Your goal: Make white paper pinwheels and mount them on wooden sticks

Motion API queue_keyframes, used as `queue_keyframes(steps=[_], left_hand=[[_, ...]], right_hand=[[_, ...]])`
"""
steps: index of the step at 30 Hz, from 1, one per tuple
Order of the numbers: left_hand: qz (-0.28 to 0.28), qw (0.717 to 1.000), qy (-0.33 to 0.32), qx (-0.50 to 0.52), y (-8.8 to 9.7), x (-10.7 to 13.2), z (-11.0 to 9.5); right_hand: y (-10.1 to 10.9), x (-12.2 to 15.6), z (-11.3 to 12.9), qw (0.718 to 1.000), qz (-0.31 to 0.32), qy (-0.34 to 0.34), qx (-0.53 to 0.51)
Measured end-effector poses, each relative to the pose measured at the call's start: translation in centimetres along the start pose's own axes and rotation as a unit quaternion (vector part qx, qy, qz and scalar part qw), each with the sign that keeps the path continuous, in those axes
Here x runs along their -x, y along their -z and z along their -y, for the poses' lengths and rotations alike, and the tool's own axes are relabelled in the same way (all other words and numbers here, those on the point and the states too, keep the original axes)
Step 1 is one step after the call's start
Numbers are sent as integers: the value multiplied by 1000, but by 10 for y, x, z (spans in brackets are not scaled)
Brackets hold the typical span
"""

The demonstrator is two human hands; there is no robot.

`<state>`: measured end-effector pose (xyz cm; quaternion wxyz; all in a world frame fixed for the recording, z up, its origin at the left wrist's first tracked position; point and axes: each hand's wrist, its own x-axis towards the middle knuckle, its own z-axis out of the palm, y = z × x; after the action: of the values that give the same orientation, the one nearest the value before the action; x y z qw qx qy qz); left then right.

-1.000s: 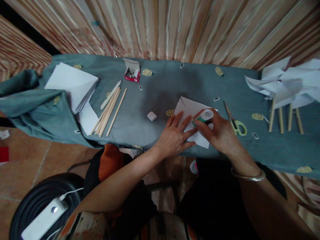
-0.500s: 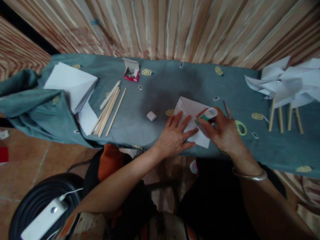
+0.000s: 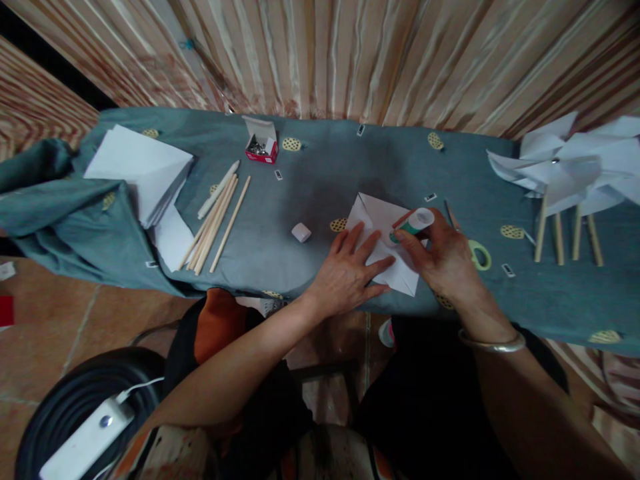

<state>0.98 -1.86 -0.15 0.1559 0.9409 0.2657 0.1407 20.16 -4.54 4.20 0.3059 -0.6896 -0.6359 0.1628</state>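
Observation:
A square of white paper [image 3: 383,212] with cuts running in from its corners lies near the table's front edge. My left hand [image 3: 345,270] rests flat on its left part with the fingers spread. In my right hand [image 3: 445,257] is a glue stick [image 3: 413,225], green and white, tilted with its lower end at the middle of the paper. Its contact point is partly hidden by my fingers. The white cap [image 3: 301,232] lies on the cloth to the left. Scissors [image 3: 479,255] with pale green handles lie just right of my right hand, partly covered by it.
Wooden sticks [image 3: 216,223] and a white pen-like stick [image 3: 220,190] lie left, beside stacked white paper [image 3: 143,167]. A small red box [image 3: 262,148] of metal pins stands open behind. Finished paper pinwheels [image 3: 570,167] on sticks lie at the right. A green cloth [image 3: 320,173] covers the table.
The glue stick has shifted very slightly over the paper in my right hand. My left hand stays on the paper. The whole view has slid a little.

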Motion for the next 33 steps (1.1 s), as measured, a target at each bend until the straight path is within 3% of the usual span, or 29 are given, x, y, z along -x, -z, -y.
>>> queue_keyframes(steps=[26,30,33], left_hand=[[7,1000,9,13,1,-1,-1],[2,1000,11,15,1,-1,0],[-2,1000,9,17,2,-1,1]], right_hand=[[-4,-8,12,999,30,17,8],[-1,-8,9,994,44,-23,-94],[8,-11,0,963,3,-92,-252]])
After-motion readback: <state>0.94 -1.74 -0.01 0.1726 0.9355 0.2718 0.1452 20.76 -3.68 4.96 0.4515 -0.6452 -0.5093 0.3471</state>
